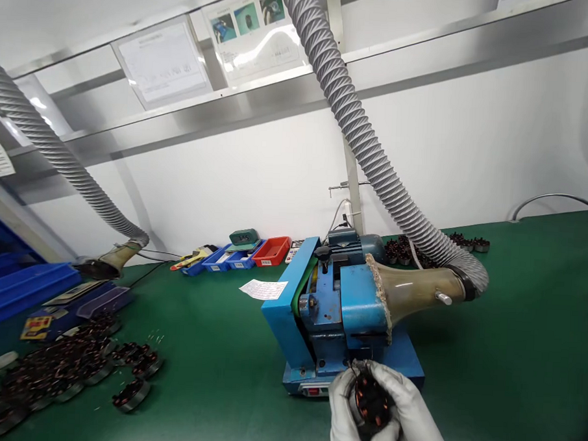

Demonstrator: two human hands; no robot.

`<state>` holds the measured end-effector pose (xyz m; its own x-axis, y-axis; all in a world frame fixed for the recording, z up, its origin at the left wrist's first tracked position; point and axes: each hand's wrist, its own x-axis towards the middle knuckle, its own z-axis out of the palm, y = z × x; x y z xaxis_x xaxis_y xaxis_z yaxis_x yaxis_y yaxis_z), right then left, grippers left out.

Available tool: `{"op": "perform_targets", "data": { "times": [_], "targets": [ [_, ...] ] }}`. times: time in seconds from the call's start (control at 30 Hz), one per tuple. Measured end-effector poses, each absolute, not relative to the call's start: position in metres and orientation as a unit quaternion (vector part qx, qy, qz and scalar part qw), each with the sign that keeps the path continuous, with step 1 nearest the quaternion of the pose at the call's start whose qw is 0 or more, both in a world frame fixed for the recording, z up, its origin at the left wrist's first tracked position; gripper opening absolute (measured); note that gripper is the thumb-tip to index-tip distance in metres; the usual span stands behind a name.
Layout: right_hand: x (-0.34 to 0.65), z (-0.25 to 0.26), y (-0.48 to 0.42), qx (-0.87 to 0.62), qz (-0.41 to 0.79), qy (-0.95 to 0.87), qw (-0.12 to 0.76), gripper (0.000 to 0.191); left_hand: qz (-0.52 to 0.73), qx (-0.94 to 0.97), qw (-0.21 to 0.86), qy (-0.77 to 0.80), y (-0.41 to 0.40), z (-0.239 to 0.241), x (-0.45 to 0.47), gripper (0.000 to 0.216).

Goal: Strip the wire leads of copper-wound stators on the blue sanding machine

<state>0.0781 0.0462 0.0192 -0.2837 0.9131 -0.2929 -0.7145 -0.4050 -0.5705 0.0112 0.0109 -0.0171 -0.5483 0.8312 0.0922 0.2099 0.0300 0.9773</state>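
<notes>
Both my hands wear white gloves and meet at the bottom of the view. My left hand point(345, 411) and my right hand point(412, 417) are closed together round one dark stator with copper windings point(371, 401). They hold it just in front of the blue bench machine point(336, 307), close to its lower front edge. A beige funnel point(418, 288) on a grey ribbed hose point(356, 129) presses against the machine's right side.
A heap of similar copper-wound stators point(68, 366) lies at the left on the green bench mat point(219, 367). More stators point(404, 250) sit behind the machine. Blue and red bins point(253, 252) stand by the back wall, and a second hose point(57, 158) hangs at the left.
</notes>
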Motion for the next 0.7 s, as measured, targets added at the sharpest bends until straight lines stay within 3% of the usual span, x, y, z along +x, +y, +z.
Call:
{"op": "perform_targets", "data": {
  "times": [0.17,0.43,0.7],
  "targets": [
    [0.065,0.013,0.067,-0.317,0.772,-0.092,0.544,0.032,0.58,0.428,0.322,0.614,0.033,-0.005,0.003,0.055],
    [0.059,0.019,0.077,-0.35,0.754,-0.028,0.555,0.024,0.572,0.489,0.274,0.6,0.041,-0.001,0.003,0.048],
    [0.059,0.028,0.064,-0.359,0.739,-0.068,0.566,0.012,0.584,0.394,0.412,0.579,0.037,0.009,0.001,0.057]
  ]
}}
